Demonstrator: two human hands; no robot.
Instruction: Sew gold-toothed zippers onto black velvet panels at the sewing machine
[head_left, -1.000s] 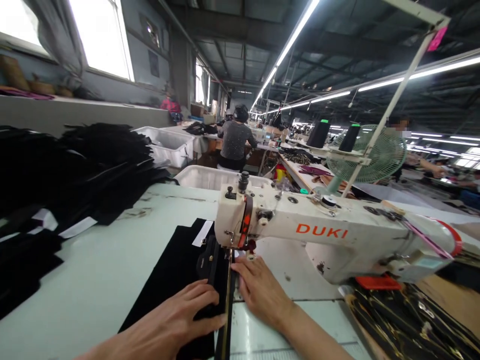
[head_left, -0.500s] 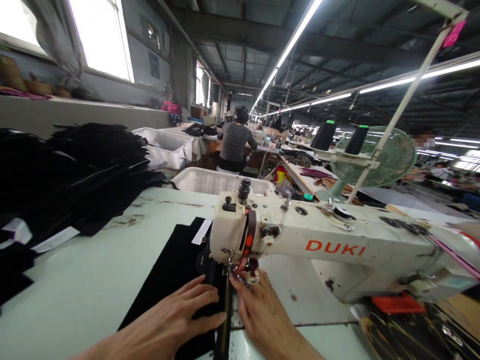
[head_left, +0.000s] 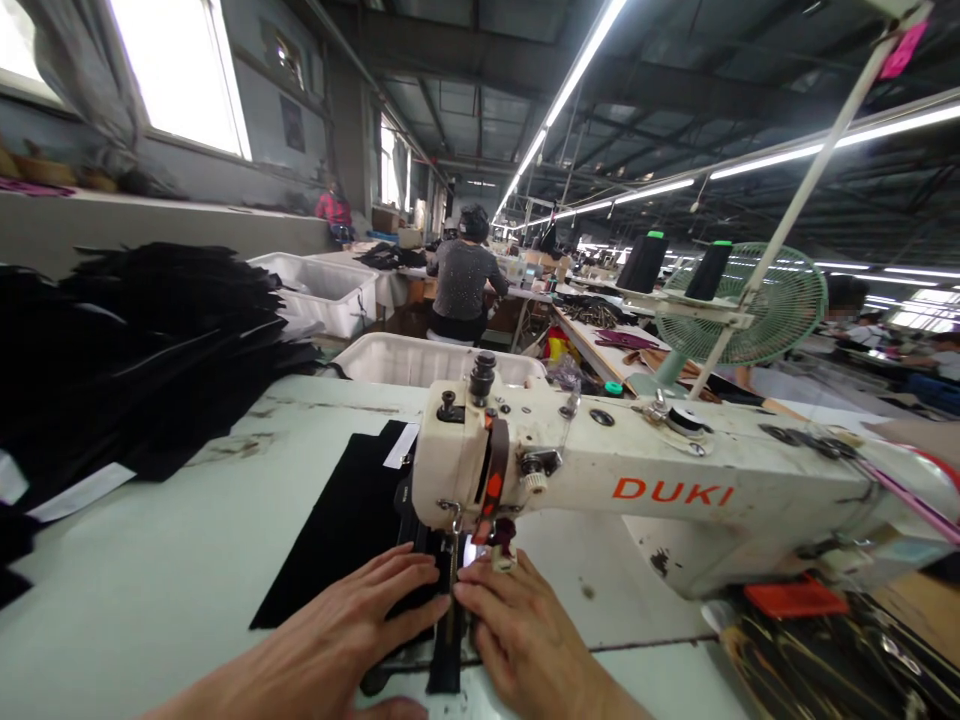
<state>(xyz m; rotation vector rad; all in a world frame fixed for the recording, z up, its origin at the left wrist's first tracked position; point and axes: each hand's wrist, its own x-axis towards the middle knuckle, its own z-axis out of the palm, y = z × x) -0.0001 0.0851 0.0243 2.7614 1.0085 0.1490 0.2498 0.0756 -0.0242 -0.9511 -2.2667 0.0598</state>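
Note:
A black fabric piece lies flat on the pale table, its front part under the white sewing machine. Along its right side runs a black zipper with a thin gold line, passing beneath the presser foot. Fingers stretched and thumb apart, my left hand rests flat on the fabric, its thumb at the zipper's left edge. Just right of the needle area, my right hand has its fingers bent together, with the tips at the zipper's right edge. The machine head partly hides the stitching spot.
Stacked black fabric pieces cover the table's left side. Behind the machine stands a white bin. An orange-red tray and more zippers lie at right. A green fan and thread cones stand beyond. A co-worker sits ahead.
The fabric and zipper have moved forward under the machine, so the zipper's near end now shows. My right fingers have drawn back slightly from the needle. The view has shifted slightly.

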